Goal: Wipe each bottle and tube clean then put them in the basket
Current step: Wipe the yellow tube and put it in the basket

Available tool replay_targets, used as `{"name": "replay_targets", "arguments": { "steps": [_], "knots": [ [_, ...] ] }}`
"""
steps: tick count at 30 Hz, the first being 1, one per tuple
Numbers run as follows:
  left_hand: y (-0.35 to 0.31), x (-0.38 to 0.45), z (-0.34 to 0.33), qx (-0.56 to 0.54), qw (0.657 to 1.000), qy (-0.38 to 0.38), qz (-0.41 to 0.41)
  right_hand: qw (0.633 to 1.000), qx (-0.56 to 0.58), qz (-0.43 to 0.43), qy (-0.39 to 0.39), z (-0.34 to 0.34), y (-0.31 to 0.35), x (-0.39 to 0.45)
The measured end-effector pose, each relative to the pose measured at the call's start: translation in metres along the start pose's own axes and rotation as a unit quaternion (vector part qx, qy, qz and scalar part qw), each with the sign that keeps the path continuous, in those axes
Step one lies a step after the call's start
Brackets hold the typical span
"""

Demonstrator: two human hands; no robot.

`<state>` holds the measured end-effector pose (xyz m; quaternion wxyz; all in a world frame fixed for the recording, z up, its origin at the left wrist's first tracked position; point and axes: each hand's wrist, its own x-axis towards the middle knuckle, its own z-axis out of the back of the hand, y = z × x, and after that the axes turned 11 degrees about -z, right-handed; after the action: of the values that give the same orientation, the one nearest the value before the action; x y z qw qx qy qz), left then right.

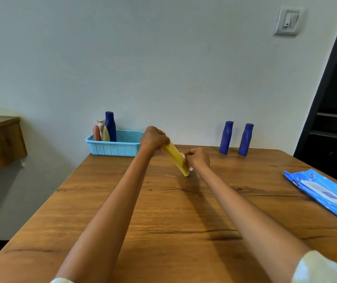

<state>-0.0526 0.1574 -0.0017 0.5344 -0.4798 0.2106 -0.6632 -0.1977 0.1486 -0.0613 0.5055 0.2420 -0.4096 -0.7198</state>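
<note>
1. The wooden table fills the near and middle of the scene and runs to a pale wall at the far side.
2. A blue pack of wipes lies flat near the table's right edge, well apart from the hands.
3. The light blue basket sits at the far left corner of the table. Standing in its left end are a tall blue bottle, a white bottle, an orange tube and a pale yellow tube, packed close together; the rest of the basket looks unfilled.
4. Two more blue bottles stand upright at the far right of the table, just beside each other and near the wall.
5. The yellow tube is held above the middle of the table, tilted, its flat end pointing down and to the right, its upper end hidden in the left hand.
6. The left hand grips the tube's upper end with fingers curled round it.
7. The right hand has its fingers curled, pinching a small white wipe against the tube's lower right side.
8. A light switch is on the wall at far right.
</note>
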Motion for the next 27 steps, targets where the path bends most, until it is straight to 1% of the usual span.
{"name": "replay_targets", "arguments": {
  "steps": [2, 5, 7, 8, 10, 12, 14, 16, 18, 21, 24, 27],
  "knots": [
    [-0.002, -0.001, -0.001, 0.018, 1.000, -0.005, -0.008, 0.999, 0.023, 0.033, -0.002, -0.002, 0.016, -0.004],
    [-0.003, -0.001, -0.001, 0.023, 1.000, 0.001, -0.015, 0.992, 0.089, 0.089, -0.009, -0.002, 0.022, -0.018],
    [-0.002, 0.000, 0.001, 0.017, 1.000, 0.010, -0.015, 0.986, 0.092, 0.140, -0.023, -0.003, 0.012, -0.027],
    [-0.002, 0.000, 0.002, 0.016, 1.000, 0.014, -0.013, 0.985, 0.079, 0.149, -0.030, -0.004, 0.002, -0.030],
    [-0.001, 0.001, 0.003, 0.012, 1.000, 0.019, -0.005, 0.991, 0.030, 0.123, -0.043, -0.004, -0.018, -0.029],
    [-0.002, 0.000, 0.004, 0.005, 1.000, 0.023, 0.000, 0.996, -0.005, 0.074, -0.049, -0.002, -0.032, -0.020],
    [-0.004, -0.001, 0.004, 0.009, 1.000, 0.025, -0.001, 0.998, -0.023, 0.044, -0.038, -0.001, -0.033, -0.010],
    [-0.007, -0.002, 0.003, 0.017, 1.000, 0.025, -0.003, 0.998, -0.037, 0.046, -0.030, 0.000, -0.020, -0.006],
    [-0.009, -0.003, 0.001, 0.018, 1.000, 0.018, -0.003, 0.997, -0.011, 0.072, -0.028, -0.002, 0.000, -0.008],
    [-0.007, -0.004, 0.001, 0.020, 1.000, -0.001, -0.002, 0.989, 0.039, 0.142, -0.031, -0.001, 0.021, -0.024],
    [-0.002, -0.001, 0.003, 0.011, 1.000, -0.010, 0.010, 0.976, 0.065, 0.207, -0.017, -0.004, 0.008, -0.039],
    [-0.001, 0.000, 0.006, 0.003, 1.000, -0.009, 0.021, 0.975, 0.033, 0.219, 0.000, -0.002, -0.020, -0.040]
  ]
}}
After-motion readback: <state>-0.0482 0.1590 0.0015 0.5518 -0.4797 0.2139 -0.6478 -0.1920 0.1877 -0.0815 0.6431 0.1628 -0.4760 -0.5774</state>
